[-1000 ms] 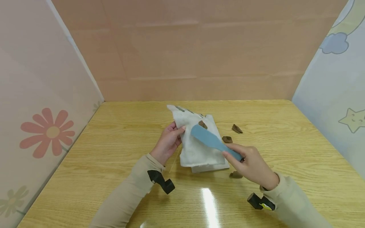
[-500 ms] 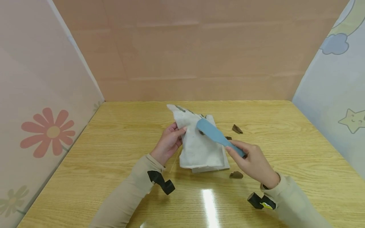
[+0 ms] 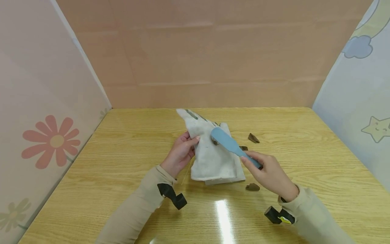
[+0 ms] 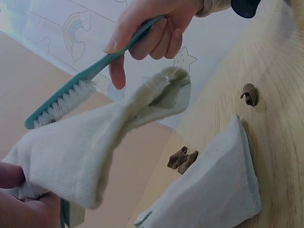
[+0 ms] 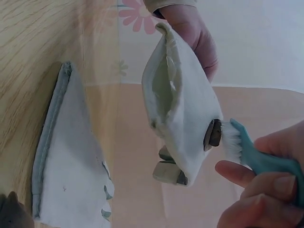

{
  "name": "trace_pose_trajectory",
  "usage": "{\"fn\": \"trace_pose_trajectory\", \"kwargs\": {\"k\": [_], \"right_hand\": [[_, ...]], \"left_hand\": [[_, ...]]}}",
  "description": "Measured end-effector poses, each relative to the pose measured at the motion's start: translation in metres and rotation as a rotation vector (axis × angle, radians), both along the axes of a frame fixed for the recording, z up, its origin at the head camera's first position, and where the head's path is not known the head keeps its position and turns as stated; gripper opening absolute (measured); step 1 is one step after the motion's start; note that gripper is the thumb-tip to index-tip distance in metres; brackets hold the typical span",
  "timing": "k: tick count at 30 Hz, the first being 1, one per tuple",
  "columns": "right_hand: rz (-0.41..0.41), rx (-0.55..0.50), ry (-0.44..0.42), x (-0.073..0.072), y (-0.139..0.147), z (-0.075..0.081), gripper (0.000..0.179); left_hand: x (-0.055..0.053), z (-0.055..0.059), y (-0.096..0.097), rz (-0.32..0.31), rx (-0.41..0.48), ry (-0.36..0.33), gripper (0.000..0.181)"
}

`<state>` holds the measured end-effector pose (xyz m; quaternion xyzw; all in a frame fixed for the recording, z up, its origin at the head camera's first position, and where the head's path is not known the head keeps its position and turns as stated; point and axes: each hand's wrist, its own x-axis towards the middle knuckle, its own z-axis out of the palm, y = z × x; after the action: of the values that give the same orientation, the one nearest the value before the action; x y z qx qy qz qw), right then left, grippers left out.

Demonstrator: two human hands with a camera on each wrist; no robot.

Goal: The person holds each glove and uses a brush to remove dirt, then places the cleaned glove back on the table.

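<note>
In my left hand [image 3: 181, 150] I grip a white cloth pouch [image 3: 210, 162], hollow at one end and marked with dark green patches. The right hand [image 3: 269, 173] holds a blue-green brush [image 3: 226, 141] by its handle, fingers curled round it. Its white bristles [image 5: 231, 141] meet a brown curled flake [image 5: 213, 135] on the cloth's side; the head view shows that flake mostly behind the brush. A second white cloth piece [image 5: 71, 156] lies on the table beneath the raised one, largely covered by it from above.
Several brown flakes lie on the wooden table [image 3: 122, 189], one flake [image 3: 253, 138] farther back and another flake [image 3: 252, 187] nearer the front. Behind stands a pinkish-brown backdrop [image 3: 195, 61], with patterned walls at both sides.
The brush has shifted slightly up and to the right along the cloth, then stayed nearly in place. The cloth's upper corner has risen a little. The left hand keeps its grip.
</note>
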<state>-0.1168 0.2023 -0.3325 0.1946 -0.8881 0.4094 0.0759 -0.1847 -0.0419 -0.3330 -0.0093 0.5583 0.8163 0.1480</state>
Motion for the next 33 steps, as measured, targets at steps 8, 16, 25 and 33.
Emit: {"fn": "trace_pose_trajectory", "kwargs": {"k": [8,16,25,33], "right_hand": [[-0.054,-0.045,0.075,0.0017,-0.0016,0.0042,0.021],[-0.047,-0.052,0.077,0.0026,-0.0085,0.0052,0.024],[-0.033,-0.035,0.086,0.0019,-0.0062,0.0031,0.022],[-0.048,-0.024,0.048,0.0020,-0.0009,0.0014,0.023]], "left_hand": [[-0.0013,-0.0008,0.0007,0.034,0.011,-0.009,0.041],[-0.0014,-0.0018,0.0003,0.060,-0.007,-0.005,0.040],[-0.0006,-0.0006,0.0000,0.051,0.042,-0.002,0.039],[-0.0021,-0.0013,-0.0001,0.047,0.069,-0.001,0.038]]}}
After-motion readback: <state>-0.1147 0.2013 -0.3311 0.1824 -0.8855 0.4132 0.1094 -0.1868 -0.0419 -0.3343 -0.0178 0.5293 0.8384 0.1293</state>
